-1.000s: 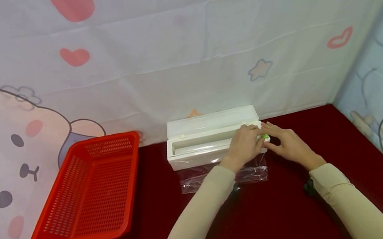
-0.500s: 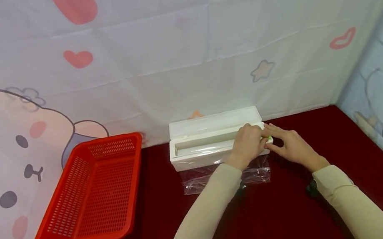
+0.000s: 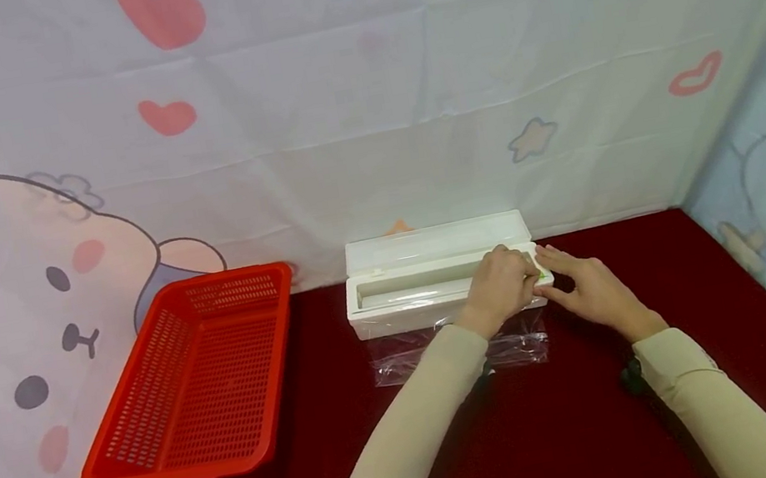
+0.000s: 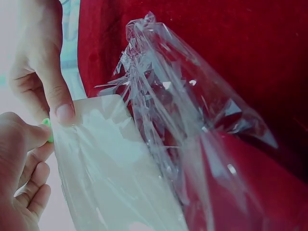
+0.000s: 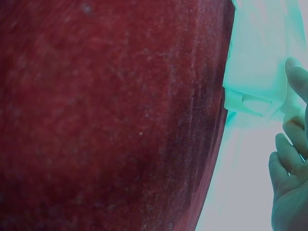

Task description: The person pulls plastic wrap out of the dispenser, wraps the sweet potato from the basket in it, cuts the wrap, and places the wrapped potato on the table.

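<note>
Left hand (image 3: 501,287) pinches a small green piece (image 4: 46,122), forearm slanting over the box's front. Right hand (image 3: 593,292), just right of it, holds the box's end, thumb on the near face. From both hands the white box (image 3: 376,325) extends leftward, long axis side to side. Clear film (image 3: 396,370) lies nearer the person; red basket (image 3: 187,475) well left.

Downward head, close wrist views share the box (image 3: 400,321).

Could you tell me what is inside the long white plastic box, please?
A long white form is visible inside the box; the left hand hides the opening's right end.
</note>
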`<state>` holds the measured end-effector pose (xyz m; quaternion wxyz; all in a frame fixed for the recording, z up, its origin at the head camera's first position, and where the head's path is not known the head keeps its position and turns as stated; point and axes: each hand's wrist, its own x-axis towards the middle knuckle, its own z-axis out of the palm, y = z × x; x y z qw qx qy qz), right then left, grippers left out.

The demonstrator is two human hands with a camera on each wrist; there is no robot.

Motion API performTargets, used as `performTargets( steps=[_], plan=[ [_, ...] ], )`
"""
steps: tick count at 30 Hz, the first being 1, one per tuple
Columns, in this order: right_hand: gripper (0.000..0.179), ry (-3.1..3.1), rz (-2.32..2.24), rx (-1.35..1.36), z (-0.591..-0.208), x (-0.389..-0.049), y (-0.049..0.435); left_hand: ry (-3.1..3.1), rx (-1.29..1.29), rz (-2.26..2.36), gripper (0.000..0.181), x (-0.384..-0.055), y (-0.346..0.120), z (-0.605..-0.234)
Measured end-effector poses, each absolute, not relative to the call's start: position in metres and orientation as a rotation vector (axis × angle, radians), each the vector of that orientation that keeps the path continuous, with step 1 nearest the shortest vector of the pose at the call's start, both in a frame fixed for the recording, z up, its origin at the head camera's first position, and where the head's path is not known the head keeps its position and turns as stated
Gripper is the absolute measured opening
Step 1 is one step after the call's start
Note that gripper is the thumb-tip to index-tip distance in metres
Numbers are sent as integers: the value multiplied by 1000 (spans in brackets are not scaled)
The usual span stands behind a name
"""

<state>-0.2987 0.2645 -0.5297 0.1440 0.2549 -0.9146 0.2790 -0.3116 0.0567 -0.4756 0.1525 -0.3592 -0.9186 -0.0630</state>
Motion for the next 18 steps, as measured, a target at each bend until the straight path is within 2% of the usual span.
performTargets(
  steps=[18],
  plan=[
    [68,-2689,739,713,-524,-299,261,-2645,-1058,-263,13,-318,48,-476]
  ],
)
